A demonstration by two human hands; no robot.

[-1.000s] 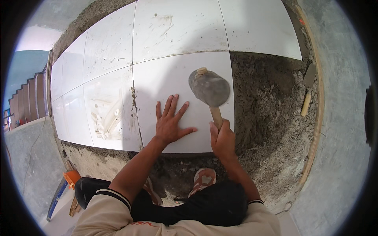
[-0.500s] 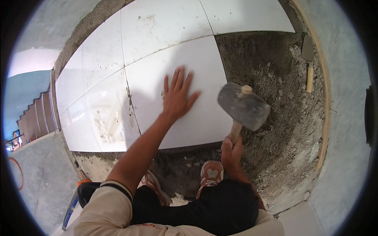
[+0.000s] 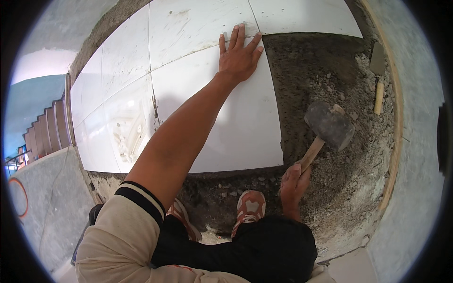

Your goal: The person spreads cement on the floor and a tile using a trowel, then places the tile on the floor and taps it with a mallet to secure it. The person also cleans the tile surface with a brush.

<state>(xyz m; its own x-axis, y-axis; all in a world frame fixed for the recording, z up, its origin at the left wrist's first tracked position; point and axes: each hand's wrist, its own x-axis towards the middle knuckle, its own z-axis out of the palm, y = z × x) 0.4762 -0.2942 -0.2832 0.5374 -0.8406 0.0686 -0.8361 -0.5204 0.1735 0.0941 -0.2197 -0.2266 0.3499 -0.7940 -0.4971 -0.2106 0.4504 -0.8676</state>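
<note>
My left hand (image 3: 237, 60) lies with fingers spread at the far right corner of a large white floor tile (image 3: 236, 127), its fingertips reaching the joint with the tile behind. In my right hand (image 3: 294, 183) is the wooden handle of a mallet with a black rubber head (image 3: 329, 125). The mallet head is over the bare grey mortar bed (image 3: 302, 70), to the right of the tile and apart from it. More white tiles (image 3: 188, 28) adjoin this one at the back and on the left; a smear of mortar marks one of them.
A trowel (image 3: 378, 70) with a wooden handle lies at the right on loose mortar, beside a wooden strip (image 3: 395, 122) along the wall. My shoes (image 3: 250, 207) stand at the near edge of the tile. Brown stairs (image 3: 47, 129) show at the far left.
My left hand has slid forward and right, from the tile's middle to its far corner. My right hand has carried the mallet right, away from the tile's edge. The view has shifted slightly.
</note>
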